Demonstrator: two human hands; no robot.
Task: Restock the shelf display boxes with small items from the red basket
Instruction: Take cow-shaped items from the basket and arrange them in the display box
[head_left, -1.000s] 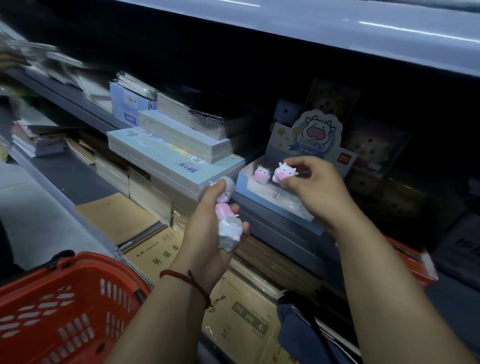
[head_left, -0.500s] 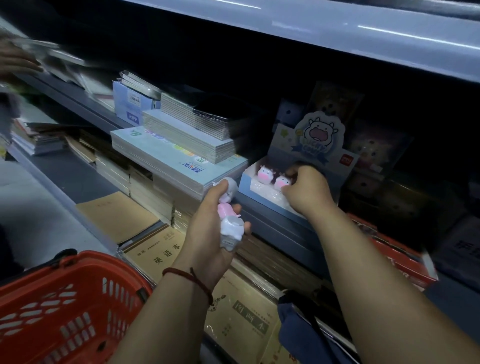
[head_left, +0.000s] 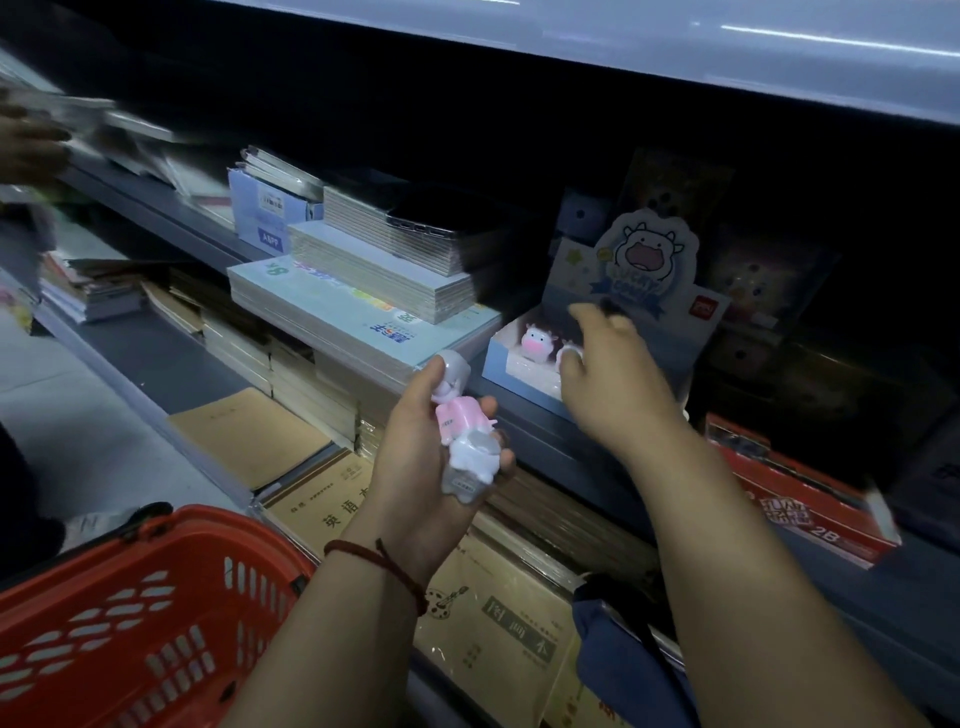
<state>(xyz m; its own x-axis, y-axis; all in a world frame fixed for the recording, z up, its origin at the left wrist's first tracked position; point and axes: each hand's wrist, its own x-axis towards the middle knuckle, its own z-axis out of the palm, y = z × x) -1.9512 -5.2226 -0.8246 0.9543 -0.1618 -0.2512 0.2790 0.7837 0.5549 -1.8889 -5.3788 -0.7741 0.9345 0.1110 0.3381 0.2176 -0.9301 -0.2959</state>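
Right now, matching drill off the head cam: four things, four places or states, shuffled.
Things:
1. red basket
2. left hand
3. right hand
4. red 2B box

Places or states:
A. fingers curled round small figures
B. right side, lower than the display box
C. bottom-left corner of the view
D. reaching into the display box, fingers spread

Pairs: 1-C, 2-A, 3-D, 4-B

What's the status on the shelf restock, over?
Left grip holding several cow figures. Right grip open over display box. One cow standing inside. Nothing in the way.
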